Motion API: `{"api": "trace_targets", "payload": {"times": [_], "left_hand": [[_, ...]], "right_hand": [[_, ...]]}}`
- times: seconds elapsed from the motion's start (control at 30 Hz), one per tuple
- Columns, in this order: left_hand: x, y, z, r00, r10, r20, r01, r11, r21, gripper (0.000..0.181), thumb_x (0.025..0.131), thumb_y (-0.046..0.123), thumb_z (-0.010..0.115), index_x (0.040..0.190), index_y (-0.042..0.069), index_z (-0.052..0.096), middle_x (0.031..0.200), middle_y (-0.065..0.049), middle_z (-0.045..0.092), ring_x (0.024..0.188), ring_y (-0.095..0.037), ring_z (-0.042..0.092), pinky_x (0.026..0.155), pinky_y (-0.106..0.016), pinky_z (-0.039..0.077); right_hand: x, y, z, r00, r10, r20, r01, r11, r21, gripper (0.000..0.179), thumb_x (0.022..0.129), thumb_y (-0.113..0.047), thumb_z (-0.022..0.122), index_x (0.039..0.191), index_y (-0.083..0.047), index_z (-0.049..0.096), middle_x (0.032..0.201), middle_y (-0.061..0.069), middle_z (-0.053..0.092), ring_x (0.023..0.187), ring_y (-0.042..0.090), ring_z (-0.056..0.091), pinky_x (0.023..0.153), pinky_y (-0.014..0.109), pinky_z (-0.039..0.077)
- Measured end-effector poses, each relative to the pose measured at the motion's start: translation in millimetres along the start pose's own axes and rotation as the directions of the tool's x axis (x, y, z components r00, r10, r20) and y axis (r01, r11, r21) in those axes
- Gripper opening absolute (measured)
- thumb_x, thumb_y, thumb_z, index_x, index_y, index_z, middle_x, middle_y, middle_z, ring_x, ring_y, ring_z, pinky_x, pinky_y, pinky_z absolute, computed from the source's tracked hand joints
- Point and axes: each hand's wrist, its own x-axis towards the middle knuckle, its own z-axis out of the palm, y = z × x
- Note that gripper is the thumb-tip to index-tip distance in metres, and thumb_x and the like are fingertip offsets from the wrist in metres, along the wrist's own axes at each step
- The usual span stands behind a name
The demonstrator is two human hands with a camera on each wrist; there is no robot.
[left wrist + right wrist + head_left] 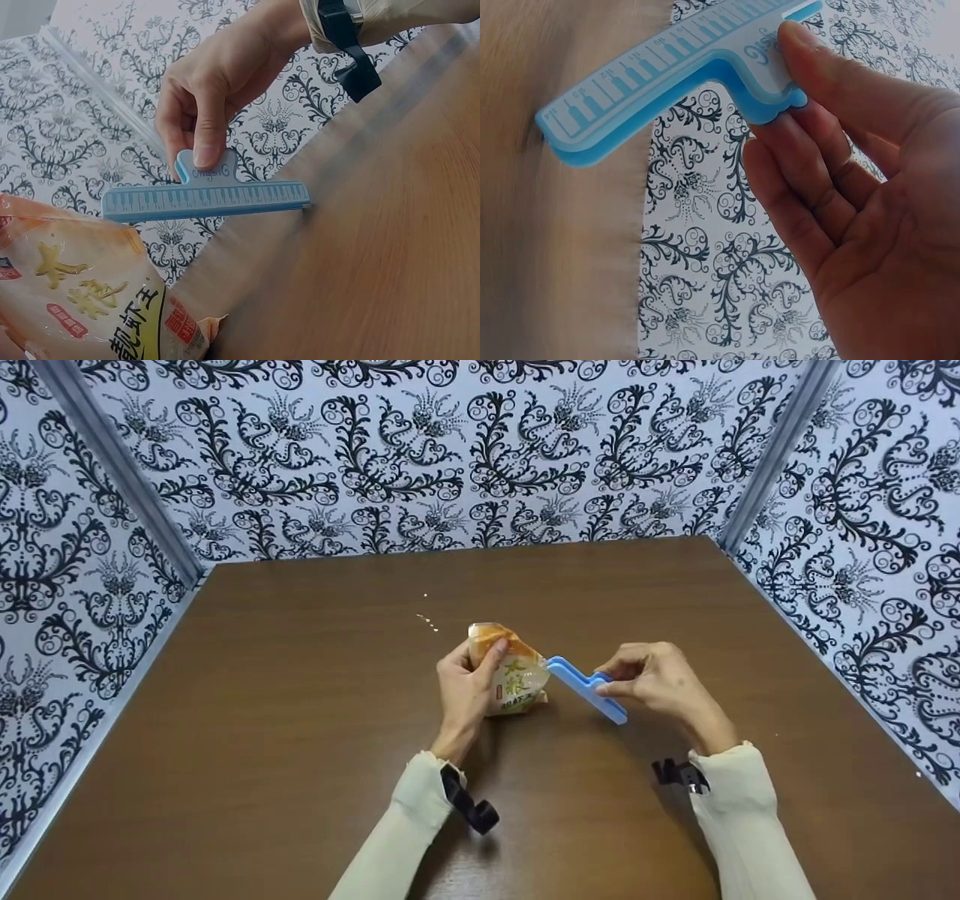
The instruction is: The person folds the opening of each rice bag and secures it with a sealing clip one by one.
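My left hand (465,690) grips a crinkled snack bag (517,682), thumb on its front. The bag has an orange top, a pale body and Chinese lettering. By the thumb and fingers, my right hand (660,682) pinches the tab of a light blue bag clip (589,690). In the left wrist view, piano keys are printed along the bag clip (206,201), and one end lies at the upper edge of the bag (82,285). Whether that end touches the bag I cannot tell. The right wrist view shows the bag clip (652,71) close up, the jaws nearly together.
Small pale crumbs (427,621) lie on the brown wooden table (315,675) beyond the left hand. Walls with black scroll-patterned paper (405,457) enclose the back and sides. Dark straps (469,802) circle both wrists over cream sleeves.
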Motion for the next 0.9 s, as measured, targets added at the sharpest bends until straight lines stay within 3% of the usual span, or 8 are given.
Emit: {"api": "trace_targets", "payload": {"times": [0.33,0.9], "left_hand": [[-0.7,0.2,0.7,1.0,-0.025,0.012,0.026,1.0,-0.013,0.015,0.093,0.012,0.078,0.099,-0.002,0.076,0.083,-0.011,0.076,0.069,-0.014,0.068,0.062,-0.026,0.056],[-0.6,-0.7,1.1,1.0,-0.002,0.0,0.002,1.0,-0.017,0.016,0.093,0.01,0.078,0.1,-0.004,0.077,0.082,-0.007,0.075,0.071,-0.01,0.065,0.064,-0.023,0.053]], "right_hand": [[1.5,-0.5,1.9,1.0,-0.015,-0.011,0.015,0.999,-0.031,0.016,0.078,-0.013,0.092,0.091,-0.013,0.084,0.083,0.004,0.076,0.068,0.012,0.059,0.06,0.022,0.047],[7.7,2.7,3.2,1.0,-0.022,-0.007,0.021,0.999,-0.036,0.021,0.079,-0.017,0.092,0.098,-0.013,0.084,0.087,0.005,0.073,0.074,0.016,0.059,0.064,0.022,0.048]]}}
